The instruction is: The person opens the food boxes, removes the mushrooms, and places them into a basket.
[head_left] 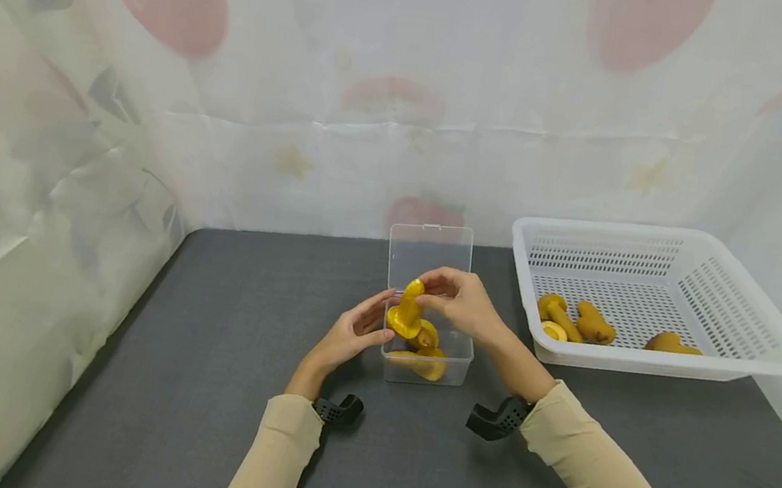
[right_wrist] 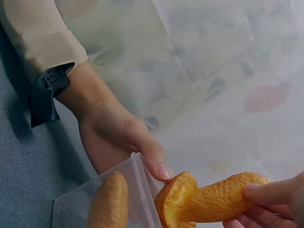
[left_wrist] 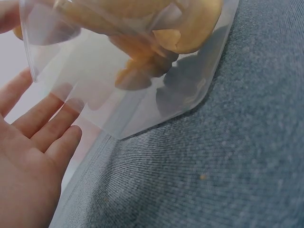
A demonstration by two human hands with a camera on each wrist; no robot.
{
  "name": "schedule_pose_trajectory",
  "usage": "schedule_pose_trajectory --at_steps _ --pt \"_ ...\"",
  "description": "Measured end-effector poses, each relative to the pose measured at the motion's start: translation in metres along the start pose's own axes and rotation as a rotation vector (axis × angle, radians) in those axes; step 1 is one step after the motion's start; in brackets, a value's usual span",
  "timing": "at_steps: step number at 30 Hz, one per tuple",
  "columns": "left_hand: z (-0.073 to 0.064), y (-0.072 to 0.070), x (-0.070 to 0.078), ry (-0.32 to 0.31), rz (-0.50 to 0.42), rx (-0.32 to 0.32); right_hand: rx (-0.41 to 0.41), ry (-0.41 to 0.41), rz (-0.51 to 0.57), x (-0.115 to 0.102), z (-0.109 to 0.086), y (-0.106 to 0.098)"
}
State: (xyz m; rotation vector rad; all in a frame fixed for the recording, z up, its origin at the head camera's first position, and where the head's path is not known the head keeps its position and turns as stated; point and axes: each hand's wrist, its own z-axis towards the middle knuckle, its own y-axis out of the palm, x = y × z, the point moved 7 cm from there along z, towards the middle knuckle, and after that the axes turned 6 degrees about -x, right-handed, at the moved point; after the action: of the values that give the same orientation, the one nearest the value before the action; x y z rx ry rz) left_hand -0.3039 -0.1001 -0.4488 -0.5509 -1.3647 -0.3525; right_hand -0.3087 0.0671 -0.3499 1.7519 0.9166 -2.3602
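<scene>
My right hand (head_left: 464, 304) pinches a yellow mushroom (head_left: 409, 307) by its stem, cap down, over a clear plastic box (head_left: 459, 372). In the right wrist view the fingertips (right_wrist: 256, 192) grip the stem end, and the mushroom cap (right_wrist: 175, 199) is at the box's rim. My left hand (head_left: 344, 340) is at the left side of the box, its fingers fairly straight along the wall and its thumb near the rim. Several yellow mushrooms (head_left: 429, 364) lie inside the box. Its clear lid (head_left: 429, 254) stands raised at the back.
At the right back stands a white perforated basket (head_left: 772, 356). It holds several brownish-yellow mushrooms (head_left: 595, 325) along its front side. A dark grey cloth (head_left: 240, 340) covers the table, with a patterned white curtain (head_left: 360, 45) behind it.
</scene>
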Motion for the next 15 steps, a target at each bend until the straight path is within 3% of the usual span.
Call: schedule_pose_trajectory --at_steps 15 --pt "0.000 -0.001 -0.002 -0.023 0.030 0.011 0.074 0.038 0.079 -0.004 -0.006 -0.018"
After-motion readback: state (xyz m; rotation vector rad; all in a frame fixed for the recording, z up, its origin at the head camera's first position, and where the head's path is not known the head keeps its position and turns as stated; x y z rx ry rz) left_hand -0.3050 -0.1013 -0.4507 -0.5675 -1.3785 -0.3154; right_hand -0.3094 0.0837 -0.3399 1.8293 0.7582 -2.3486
